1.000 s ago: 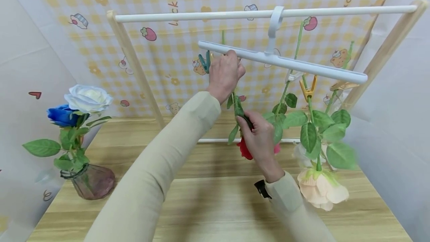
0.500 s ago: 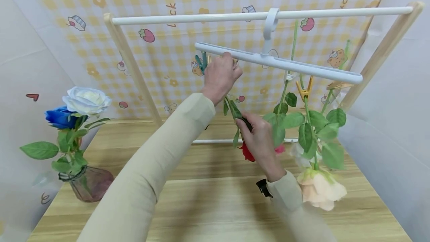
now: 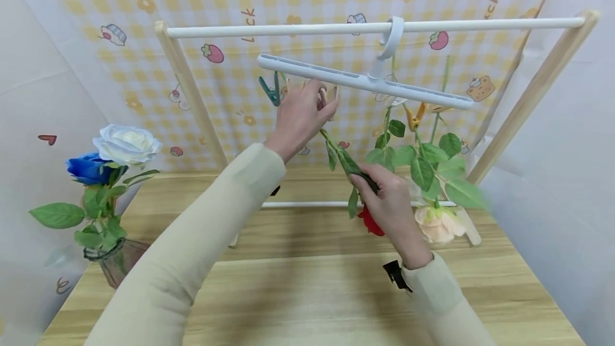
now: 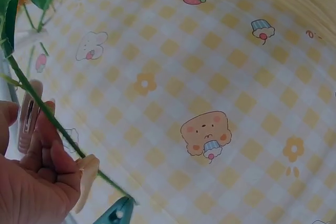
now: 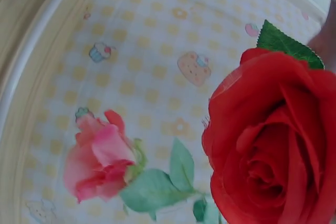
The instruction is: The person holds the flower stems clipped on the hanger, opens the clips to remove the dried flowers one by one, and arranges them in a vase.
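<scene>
My left hand (image 3: pixel 299 117) is raised just under the left arm of a pale hanger (image 3: pixel 331 75). In the left wrist view its thumb and fingers pinch a pinkish clothespin (image 4: pixel 28 121), while a green stem (image 4: pixel 59 128) crosses in front and ends close to a teal clothespin (image 4: pixel 116 212). Lower down, my right hand (image 3: pixel 391 202) grips the leafy stem of a red rose (image 3: pixel 371 222), which slants head-down. That red rose fills the right of the right wrist view. A beige clothespin (image 4: pixel 87 179) shows beside the left hand.
The hanger hooks over a white rod (image 3: pixel 288 30) on a wooden-legged rack. From its right arm several flowers hang upside down, among them a peach flower (image 3: pixel 438 223) held by an orange clothespin (image 3: pixel 416 116). A glass vase (image 3: pixel 114 263) with white and blue roses (image 3: pixel 88 168) stands at left.
The hanger has turned on its hook, and the hanging flowers have shifted left. My left hand has moved left, the right hand slightly right and down; the rose stem slants more.
</scene>
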`<state>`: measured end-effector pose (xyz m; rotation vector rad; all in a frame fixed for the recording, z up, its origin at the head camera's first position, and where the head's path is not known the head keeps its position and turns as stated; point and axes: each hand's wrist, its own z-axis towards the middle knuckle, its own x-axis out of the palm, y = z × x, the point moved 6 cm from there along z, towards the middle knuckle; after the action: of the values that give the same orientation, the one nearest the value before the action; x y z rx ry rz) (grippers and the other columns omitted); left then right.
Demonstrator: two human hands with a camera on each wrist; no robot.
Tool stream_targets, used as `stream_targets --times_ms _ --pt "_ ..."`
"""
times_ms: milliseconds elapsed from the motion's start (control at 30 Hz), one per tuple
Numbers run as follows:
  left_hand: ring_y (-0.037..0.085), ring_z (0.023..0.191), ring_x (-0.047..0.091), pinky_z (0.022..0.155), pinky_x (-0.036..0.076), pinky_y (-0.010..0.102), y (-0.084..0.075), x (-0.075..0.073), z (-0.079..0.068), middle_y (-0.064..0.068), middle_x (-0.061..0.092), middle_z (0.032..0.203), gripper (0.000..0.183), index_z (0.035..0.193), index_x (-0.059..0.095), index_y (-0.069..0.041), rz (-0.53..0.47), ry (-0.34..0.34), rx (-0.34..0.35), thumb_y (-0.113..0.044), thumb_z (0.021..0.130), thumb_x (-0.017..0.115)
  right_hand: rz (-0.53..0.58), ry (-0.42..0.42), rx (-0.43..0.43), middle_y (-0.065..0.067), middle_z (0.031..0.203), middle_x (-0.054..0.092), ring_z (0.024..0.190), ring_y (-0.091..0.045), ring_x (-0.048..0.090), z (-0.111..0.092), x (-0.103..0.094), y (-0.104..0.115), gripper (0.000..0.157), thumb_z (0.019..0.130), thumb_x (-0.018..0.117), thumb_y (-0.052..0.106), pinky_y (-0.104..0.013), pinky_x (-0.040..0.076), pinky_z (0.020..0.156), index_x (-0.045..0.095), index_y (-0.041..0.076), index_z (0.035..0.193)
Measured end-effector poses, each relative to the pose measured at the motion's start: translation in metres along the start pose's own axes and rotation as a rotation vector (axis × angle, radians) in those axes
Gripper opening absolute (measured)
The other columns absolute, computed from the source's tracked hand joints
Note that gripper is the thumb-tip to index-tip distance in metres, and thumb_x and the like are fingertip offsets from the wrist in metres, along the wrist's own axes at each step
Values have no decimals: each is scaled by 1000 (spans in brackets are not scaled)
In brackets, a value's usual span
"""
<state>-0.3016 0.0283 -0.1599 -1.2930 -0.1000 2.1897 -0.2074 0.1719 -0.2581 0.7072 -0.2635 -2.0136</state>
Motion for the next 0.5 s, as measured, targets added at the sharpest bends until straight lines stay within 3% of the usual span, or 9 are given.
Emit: stream_targets --times_ms 67,100,167,233,300,400,500 --pt "14 65 59 69 49 30 3 -2 -9 3 70 83 21 101 56 -10 -39 36 37 -28 97 48 -23 -5 -35 -11 78 67 59 -13 59 -1 -5 -1 11 80 71 0 -15 45 54 69 -2 91" --pt "15 63 59 57 46 29 5 -3 -15 4 71 87 23 109 56 -8 -53 43 59 -26 98 47 -24 -5 -44 -11 78 68 59 -14 59 -1 -6 -2 12 79 72 -1 -15 45 54 69 -3 90" --pt "16 58 58 53 45 28 9 -5 -27 8 72 96 29 123 52 -4 -79 59 109 -19 99 44 -39 -13 -60 -11 79 69 60 -15 60 -2 -10 -3 14 76 73 -3 -16 45 55 70 -2 90" --pt "18 58 59 53 45 27 12 -6 -40 10 71 102 33 129 49 -1 -47 57 200 -10 98 44 -38 -10 -63 -11 79 69 62 -15 61 -3 -12 -6 16 75 74 -4 -15 45 57 70 -2 90" --pt "21 65 63 57 49 30 15 -6 -53 13 69 105 36 129 51 0 10 51 302 -3 93 49 -22 -2 -54 -10 81 70 64 -15 61 -5 -13 -8 18 74 74 -4 -13 45 58 70 -1 91" --pt "23 81 66 68 53 33 17 -3 -72 10 70 103 28 116 62 -4 90 74 423 -1 88 60 0 15 -53 -11 83 71 66 -15 64 -6 -14 -9 19 74 74 -5 -11 46 60 70 -1 92" --pt "23 80 66 65 54 33 21 -2 -85 7 70 97 20 106 69 -9 153 114 447 -7 87 66 60 23 13 -12 88 71 68 -9 63 -5 -17 -15 22 78 71 -6 -11 47 59 70 -3 99"
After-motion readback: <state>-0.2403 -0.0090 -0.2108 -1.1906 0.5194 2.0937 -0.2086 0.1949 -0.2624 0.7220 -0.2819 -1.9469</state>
